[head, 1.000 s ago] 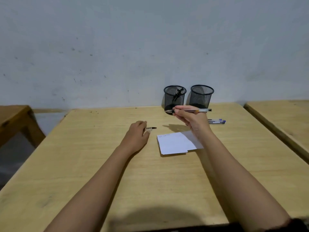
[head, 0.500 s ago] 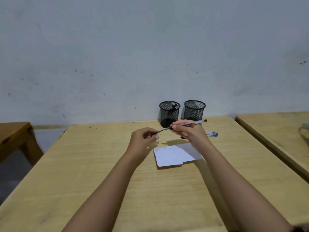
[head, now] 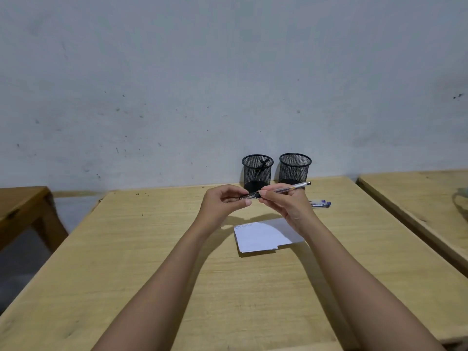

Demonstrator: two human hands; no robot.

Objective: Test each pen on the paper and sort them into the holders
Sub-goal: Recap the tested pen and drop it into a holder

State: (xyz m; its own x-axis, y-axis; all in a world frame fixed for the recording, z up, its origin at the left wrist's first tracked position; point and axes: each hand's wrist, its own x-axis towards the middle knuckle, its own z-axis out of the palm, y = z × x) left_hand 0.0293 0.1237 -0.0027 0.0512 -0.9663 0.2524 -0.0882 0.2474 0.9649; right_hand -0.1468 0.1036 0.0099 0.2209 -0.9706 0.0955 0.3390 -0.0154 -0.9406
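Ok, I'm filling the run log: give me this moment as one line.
left hand: holds cap end | right hand: holds pen | paper: on table | left holder: one pen inside

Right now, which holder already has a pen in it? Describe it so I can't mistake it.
Look to the far edge of the wooden table, against the wall, where two black mesh holders stand side by side. You want the left holder, just beyond the left hand. A dark pen leans inside it, while the right holder looks empty.
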